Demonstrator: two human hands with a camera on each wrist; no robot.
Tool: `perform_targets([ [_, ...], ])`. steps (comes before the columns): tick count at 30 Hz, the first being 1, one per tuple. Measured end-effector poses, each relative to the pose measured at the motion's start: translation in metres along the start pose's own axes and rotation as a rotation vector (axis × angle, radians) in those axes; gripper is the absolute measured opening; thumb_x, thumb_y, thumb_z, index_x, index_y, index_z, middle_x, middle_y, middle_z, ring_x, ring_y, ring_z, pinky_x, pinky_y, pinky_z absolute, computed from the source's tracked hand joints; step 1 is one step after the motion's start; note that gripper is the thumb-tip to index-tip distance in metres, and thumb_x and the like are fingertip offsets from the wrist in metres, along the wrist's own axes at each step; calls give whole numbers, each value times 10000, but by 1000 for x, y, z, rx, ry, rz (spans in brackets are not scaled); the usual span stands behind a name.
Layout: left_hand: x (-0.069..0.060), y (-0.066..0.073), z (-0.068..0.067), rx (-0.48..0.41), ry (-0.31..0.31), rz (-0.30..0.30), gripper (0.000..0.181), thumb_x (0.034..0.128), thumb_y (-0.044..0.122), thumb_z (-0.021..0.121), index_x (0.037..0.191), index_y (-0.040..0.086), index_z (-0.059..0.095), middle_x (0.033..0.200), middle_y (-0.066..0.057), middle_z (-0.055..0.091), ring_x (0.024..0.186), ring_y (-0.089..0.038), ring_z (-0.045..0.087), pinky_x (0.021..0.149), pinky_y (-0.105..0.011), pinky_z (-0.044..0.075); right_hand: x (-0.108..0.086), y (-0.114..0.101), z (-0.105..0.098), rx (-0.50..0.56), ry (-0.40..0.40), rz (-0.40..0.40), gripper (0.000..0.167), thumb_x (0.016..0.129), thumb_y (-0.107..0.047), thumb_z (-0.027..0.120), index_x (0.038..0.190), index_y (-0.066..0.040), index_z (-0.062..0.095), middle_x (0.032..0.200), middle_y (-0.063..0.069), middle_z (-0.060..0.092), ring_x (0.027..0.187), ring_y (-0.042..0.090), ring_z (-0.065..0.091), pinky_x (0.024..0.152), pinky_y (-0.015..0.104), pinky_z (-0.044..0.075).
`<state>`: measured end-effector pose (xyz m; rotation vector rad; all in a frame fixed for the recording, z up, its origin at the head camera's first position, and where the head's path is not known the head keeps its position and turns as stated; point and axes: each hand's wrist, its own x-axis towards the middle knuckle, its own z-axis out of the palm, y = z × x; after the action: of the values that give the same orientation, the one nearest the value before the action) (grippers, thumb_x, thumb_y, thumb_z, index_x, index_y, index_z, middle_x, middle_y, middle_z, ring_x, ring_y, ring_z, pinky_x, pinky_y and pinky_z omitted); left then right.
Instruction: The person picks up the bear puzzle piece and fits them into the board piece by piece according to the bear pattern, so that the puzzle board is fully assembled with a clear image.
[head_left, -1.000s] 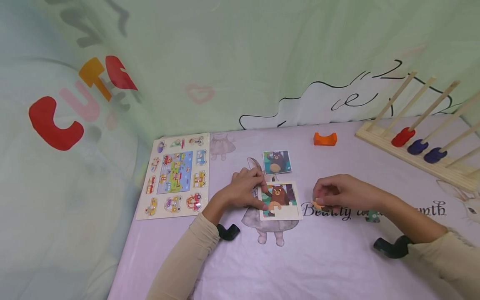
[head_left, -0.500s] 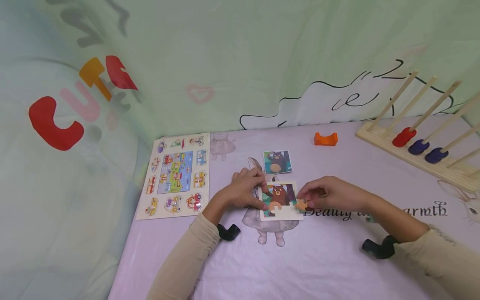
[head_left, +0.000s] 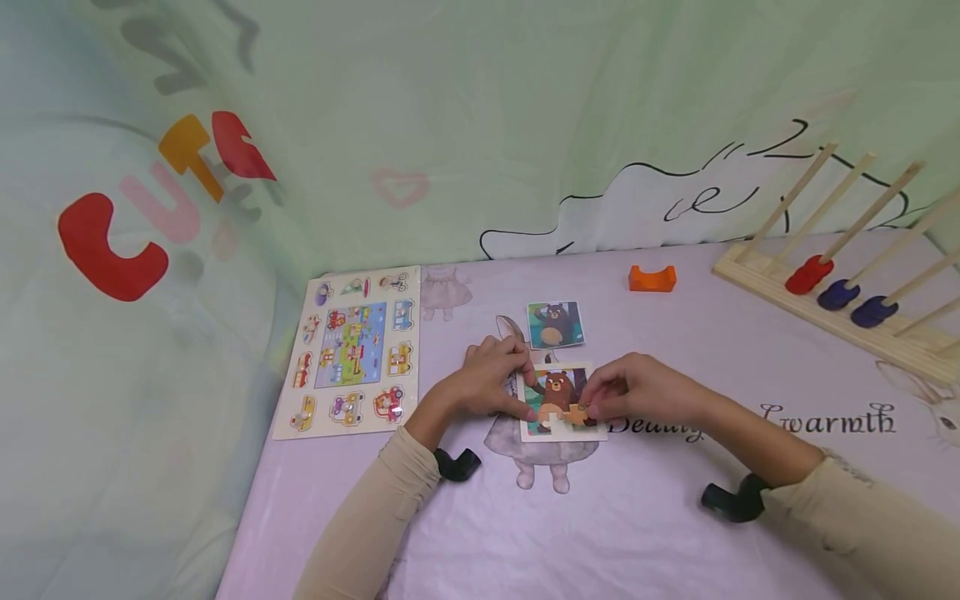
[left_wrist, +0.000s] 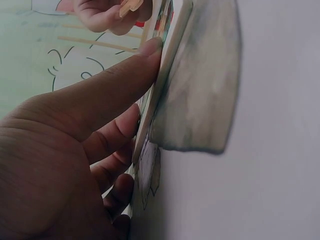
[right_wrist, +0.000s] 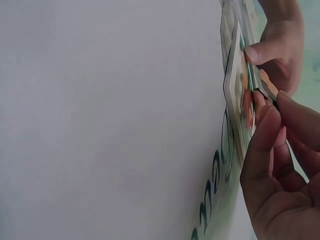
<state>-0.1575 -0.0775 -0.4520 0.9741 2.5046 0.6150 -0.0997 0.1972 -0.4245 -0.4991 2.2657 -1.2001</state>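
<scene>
A bear jigsaw board lies on the cloth, with the bear's upper body filled in and bare wood at its lower right. My left hand grips the board's left edge; its thumb rests on the face, fingers along the side. Between thumb and fingertips, my right hand pinches an orange-brown puzzle piece over the lower right part. In the right wrist view that piece looks tilted, its edge above the board. Just behind the board lies a matching bear picture card.
A vehicle peg puzzle lies on the left. At the back are an orange notched block and, to the right, a wooden peg stand with red and blue beads. A curtain hangs behind the table.
My right hand has moved left, bringing the puzzle piece from beside the board to over its lower right part. My left hand has stayed on the board's edge.
</scene>
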Motion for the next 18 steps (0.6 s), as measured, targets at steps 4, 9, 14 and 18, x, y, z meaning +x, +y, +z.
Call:
perform_targets([
  [4, 1, 0, 0, 3, -1, -4, 406, 738, 527, 872, 969, 298, 629, 1263, 113, 503, 1142, -172, 406, 956, -391, 298, 5, -2, 6, 1, 10, -5, 79, 896, -163, 783, 955, -122, 748, 816, 1, 706, 749, 159, 634, 673, 258, 542],
  [9, 2, -1, 1, -2, -1, -8, 408, 738, 523, 874, 968, 296, 624, 1248, 117, 494, 1137, -168, 405, 957, -390, 296, 11, -5, 12, -9, 32, 1, 66, 882, -167, 796, 919, -141, 748, 799, -11, 699, 762, 165, 631, 680, 252, 534],
  [14, 2, -1, 1, -1, -3, -10, 408, 740, 523, 873, 970, 298, 622, 1234, 121, 485, 1126, -161, 401, 954, -390, 293, 15, -7, 16, -14, 45, 20, 58, 876, -156, 799, 914, -145, 757, 784, -11, 698, 749, 170, 630, 656, 252, 535],
  [18, 1, 0, 1, -5, -3, -10, 406, 741, 521, 873, 969, 294, 626, 1228, 121, 483, 1126, -160, 400, 954, -393, 292, 17, -9, 19, -6, 50, 42, 56, 866, -138, 805, 901, -137, 762, 771, -4, 695, 727, 174, 624, 635, 259, 534],
])
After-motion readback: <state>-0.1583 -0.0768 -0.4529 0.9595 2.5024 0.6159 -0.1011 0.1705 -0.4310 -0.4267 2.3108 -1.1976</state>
